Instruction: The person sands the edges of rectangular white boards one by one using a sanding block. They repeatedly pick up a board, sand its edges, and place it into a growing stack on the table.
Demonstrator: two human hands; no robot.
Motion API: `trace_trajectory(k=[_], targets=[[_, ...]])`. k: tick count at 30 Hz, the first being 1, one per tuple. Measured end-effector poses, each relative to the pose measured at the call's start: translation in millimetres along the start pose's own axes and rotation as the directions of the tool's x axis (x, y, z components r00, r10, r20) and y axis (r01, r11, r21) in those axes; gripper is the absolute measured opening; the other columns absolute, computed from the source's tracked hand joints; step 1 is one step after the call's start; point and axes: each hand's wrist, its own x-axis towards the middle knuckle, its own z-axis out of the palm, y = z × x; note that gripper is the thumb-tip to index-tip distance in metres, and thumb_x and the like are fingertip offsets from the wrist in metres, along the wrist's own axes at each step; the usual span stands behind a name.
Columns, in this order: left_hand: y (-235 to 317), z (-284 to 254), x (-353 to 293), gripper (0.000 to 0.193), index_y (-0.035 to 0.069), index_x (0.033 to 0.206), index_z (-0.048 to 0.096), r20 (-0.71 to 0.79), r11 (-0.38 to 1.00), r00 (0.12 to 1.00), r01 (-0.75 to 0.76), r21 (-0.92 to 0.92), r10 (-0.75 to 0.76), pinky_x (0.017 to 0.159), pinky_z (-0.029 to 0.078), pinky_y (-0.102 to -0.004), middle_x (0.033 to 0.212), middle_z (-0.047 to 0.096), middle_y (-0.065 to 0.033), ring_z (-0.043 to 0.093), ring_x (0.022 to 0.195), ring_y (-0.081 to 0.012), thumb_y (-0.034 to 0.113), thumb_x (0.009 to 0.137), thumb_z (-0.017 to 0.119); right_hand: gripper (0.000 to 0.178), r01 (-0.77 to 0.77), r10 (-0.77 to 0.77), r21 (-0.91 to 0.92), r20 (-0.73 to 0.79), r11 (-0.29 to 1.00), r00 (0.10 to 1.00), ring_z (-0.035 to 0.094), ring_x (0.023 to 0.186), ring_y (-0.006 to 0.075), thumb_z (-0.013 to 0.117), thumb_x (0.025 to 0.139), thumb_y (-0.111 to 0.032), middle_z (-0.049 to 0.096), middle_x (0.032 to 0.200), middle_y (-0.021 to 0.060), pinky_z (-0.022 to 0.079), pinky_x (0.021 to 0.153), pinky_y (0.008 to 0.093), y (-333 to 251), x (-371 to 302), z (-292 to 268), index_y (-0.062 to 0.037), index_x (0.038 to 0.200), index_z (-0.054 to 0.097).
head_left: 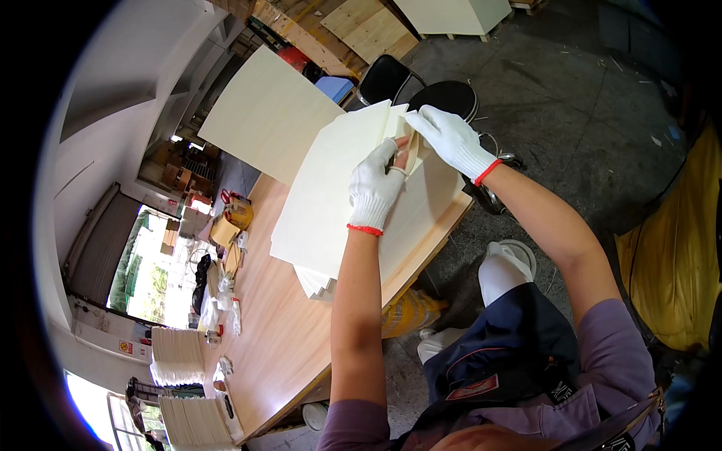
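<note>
A fanned pile of thin pale boards [316, 203] lies on the wooden table, its sheets turned at differing angles. My left hand [374, 184], in a white knit glove with bare fingertips and a red cuff, rests over the pile with its fingers bent round the edge of an upper board. Beside it, to the right, my right hand [450, 140] in a matching white glove is closed on the raised corner of a board. A shaded gap shows beneath that lifted edge. The undersides of both hands' grips are partly hidden.
The wooden table [278, 331] runs toward the lower left, with stacked sheets [177, 357] at its far end. Tape rolls and plastic bags [226, 301] line its left edge. A large pale panel [267, 113] stands beyond. A black chair [444, 98] is close behind the pile.
</note>
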Motion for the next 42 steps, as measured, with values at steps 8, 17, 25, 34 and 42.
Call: trace_trajectory(k=[8, 17, 25, 34, 42], targets=[[-11.2, -1.1, -2.8, 0.029, 0.026, 0.129, 0.070, -0.048, 0.994, 0.994, -0.099, 0.049, 0.101, 0.082, 0.056, -0.0408, 0.105, 0.076, -0.0148, 0.074, 0.093, -0.0323, 0.021, 0.105, 0.055, 0.045, 0.167, -0.025, -0.606, 0.236, 0.778, 0.971, 0.073, 0.087, 0.0336, 0.056, 0.101, -0.053, 0.072, 0.084, 0.0124, 0.056, 0.075, 0.0442, -17.8, -4.1, -39.4, -0.0101, 0.098, 0.068], [-0.4, -1.7, -0.5, 0.025, 0.025, 0.123, 0.072, 0.028, 0.999, 0.999, -0.029, 0.032, 0.028, 0.083, 0.056, -0.0407, 0.107, 0.076, -0.0120, 0.074, 0.093, -0.0312, 0.023, 0.105, 0.055, 0.034, 0.338, -0.306, -0.349, 0.146, 0.874, 0.941, 0.069, 0.083, 0.0344, 0.057, 0.103, -0.040, 0.069, 0.086, 0.0135, 0.054, 0.073, 0.0456, -0.2, 10.4, -16.7, -0.0088, 0.102, 0.068], [-4.2, 0.7, 0.3, 0.029, 0.027, 0.126, 0.072, 0.011, 0.995, 0.999, -0.036, 0.093, 0.036, 0.088, 0.056, -0.0409, 0.111, 0.077, -0.0128, 0.073, 0.104, -0.0340, 0.033, 0.099, 0.069, 0.046, 0.056, -0.054, -0.047, 0.031, 0.997, 0.998, 0.063, 0.077, 0.0387, 0.050, 0.107, -0.050, 0.062, 0.081, 0.0169, 0.047, 0.070, 0.0470, 8.3, 3.5, -4.1, -0.0067, 0.104, 0.065], [-7.3, 3.2, 0.7, 0.034, 0.018, 0.128, 0.073, -0.032, 0.997, 0.997, -0.065, 0.046, 0.067, 0.077, 0.053, -0.0348, 0.083, 0.067, -0.0100, 0.065, 0.078, -0.0207, 0.023, 0.094, 0.076, 0.050, 0.004, 0.001, -0.076, 0.060, 0.997, 0.998, 0.065, 0.083, 0.0391, 0.048, 0.107, -0.053, 0.064, 0.086, 0.0184, 0.048, 0.072, 0.0481, 4.1, -0.3, -8.0, -0.0062, 0.102, 0.064], [-1.8, 10.1, -7.2, 0.045, 0.028, 0.143, 0.060, -0.071, 0.922, 0.983, -0.134, 0.365, 0.171, 0.078, 0.059, -0.0462, 0.102, 0.075, -0.0143, 0.073, 0.094, -0.0356, 0.026, 0.099, 0.064, 0.056, -0.058, 0.074, 0.130, -0.122, 0.990, 0.990, 0.072, 0.095, 0.0268, 0.068, 0.096, -0.056, 0.073, 0.104, 0.0115, 0.055, 0.090, 0.0389, -31.5, -2.4, -29.4, -0.0035, 0.116, 0.065]])
